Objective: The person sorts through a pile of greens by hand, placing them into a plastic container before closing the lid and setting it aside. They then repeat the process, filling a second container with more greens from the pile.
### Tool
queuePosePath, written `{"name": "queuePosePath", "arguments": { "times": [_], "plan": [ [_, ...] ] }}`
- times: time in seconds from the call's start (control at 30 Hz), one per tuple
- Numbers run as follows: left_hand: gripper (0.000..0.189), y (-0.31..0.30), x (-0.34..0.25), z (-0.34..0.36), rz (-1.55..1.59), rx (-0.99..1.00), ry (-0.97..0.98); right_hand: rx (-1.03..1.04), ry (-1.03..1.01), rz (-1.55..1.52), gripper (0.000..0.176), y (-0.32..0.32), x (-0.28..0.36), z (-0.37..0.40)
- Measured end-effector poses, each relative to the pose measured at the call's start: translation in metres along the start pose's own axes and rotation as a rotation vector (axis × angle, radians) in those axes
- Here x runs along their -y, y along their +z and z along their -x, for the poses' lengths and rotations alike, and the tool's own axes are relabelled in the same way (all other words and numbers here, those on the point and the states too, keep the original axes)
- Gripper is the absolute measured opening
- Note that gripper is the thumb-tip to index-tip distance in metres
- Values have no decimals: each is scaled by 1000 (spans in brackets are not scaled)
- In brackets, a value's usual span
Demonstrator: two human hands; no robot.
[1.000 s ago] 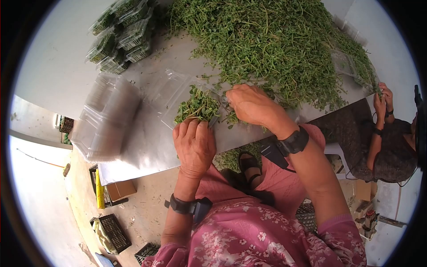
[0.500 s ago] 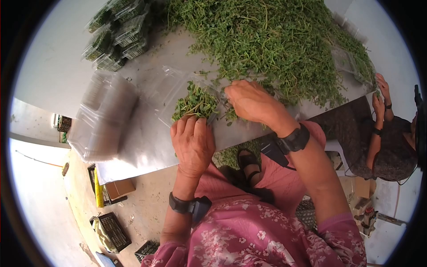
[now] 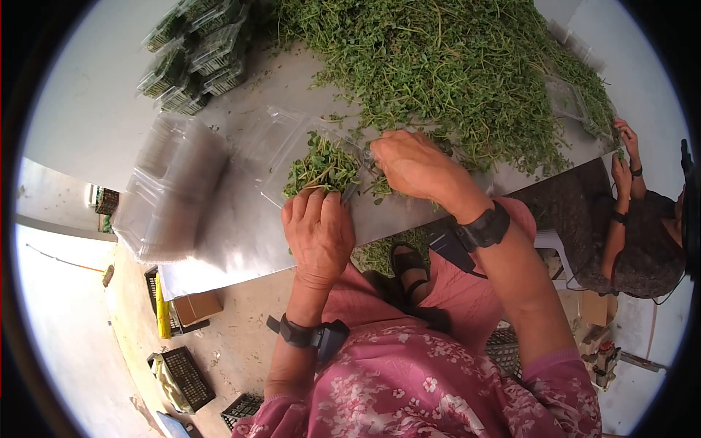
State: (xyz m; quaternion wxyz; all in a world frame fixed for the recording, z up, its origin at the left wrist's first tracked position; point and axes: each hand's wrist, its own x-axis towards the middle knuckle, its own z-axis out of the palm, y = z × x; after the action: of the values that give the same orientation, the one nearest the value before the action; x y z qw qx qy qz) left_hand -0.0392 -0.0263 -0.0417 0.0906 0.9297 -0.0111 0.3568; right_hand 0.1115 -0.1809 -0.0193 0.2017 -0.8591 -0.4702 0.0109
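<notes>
A clear plastic clamshell box [image 3: 274,164] lies with its lid spread on the metal tabletop, and a bunch of leafy greens [image 3: 321,166] fills its near part. My left hand [image 3: 318,230] is closed, its fingers curled over the near side of the bunch. To the right of the box, my right hand [image 3: 412,168] is closed, with loose sprigs under and around it. Something small and shiny shows by its fingertips, but what they grip is hidden. Just beyond my right hand rises a large heap of the same greens [image 3: 438,66].
Nested empty clamshell boxes [image 3: 164,193] stand at the table's left. Behind them are stacked filled boxes [image 3: 193,58]. Another clear container [image 3: 566,98] rests on the heap's right side. A co-worker [image 3: 635,241] is at the right. Black crates [image 3: 186,376] are on the floor.
Both hands stay almost where they were; my left hand has shifted very slightly to the right. The co-worker's hands have moved a little.
</notes>
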Motion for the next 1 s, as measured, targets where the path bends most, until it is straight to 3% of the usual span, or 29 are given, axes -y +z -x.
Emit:
{"name": "queuePosePath", "arguments": {
  "times": [0.17, 0.27, 0.5, 0.63, 1.0],
  "plan": [
    [18, 0, -1, 1, -7, 7, -7, -78, -25, -38, 9, 5, -3, 1],
    [19, 0, -1, 1, -7, 5, -2, 59, 60, -9, 8, -9, 0, -9],
    [25, -1, -1, 2, -9, 1, -12, -320, 191, -224, 9, -52, -31, -7],
    [30, -1, -1, 2, 11, -12, -19, -246, 367, -241, 11, -71, -49, 1],
    [38, -2, -1, 7, 30, -28, -49, -229, 444, -152, 13, -71, -81, 9]
  ]
}}
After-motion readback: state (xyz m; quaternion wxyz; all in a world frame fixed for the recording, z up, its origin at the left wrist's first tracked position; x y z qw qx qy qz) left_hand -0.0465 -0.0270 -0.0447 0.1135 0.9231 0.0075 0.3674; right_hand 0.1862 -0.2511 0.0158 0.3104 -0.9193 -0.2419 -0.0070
